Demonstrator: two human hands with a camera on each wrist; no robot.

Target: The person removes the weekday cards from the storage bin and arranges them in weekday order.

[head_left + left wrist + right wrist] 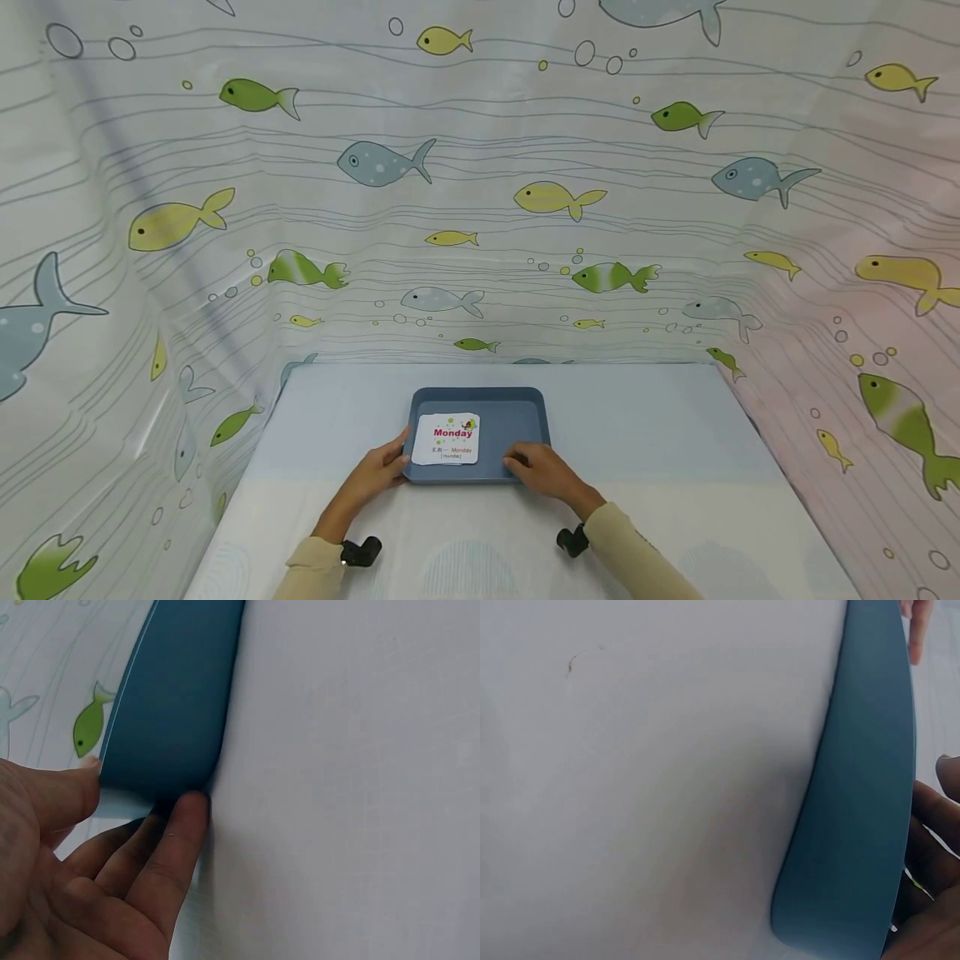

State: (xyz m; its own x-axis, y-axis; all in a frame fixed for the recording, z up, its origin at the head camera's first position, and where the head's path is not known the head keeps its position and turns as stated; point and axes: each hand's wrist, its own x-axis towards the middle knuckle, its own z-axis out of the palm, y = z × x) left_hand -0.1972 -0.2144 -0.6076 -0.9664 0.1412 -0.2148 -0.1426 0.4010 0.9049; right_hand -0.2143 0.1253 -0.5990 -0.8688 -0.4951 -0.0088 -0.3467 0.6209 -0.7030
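Note:
A blue-grey tray (513,425) lies on the table. In its left part is a white card (446,439) printed "Monday", with edges of more cards showing beneath it. My left hand (378,467) holds the tray's left side; the left wrist view shows the thumb by the rim and fingertips (191,806) against the lower edge of the corner. Over the tray's front right part is my right hand (546,471), fingers loosely curled, with nothing seen in it. From the right wrist, the tray's outer wall (855,802) hides part of that hand.
A pale cloth covers the table (637,433). Fish-patterned curtains (480,217) stand behind and on both sides. Black wrist cameras sit at the left cuff (362,552) and right cuff (573,541).

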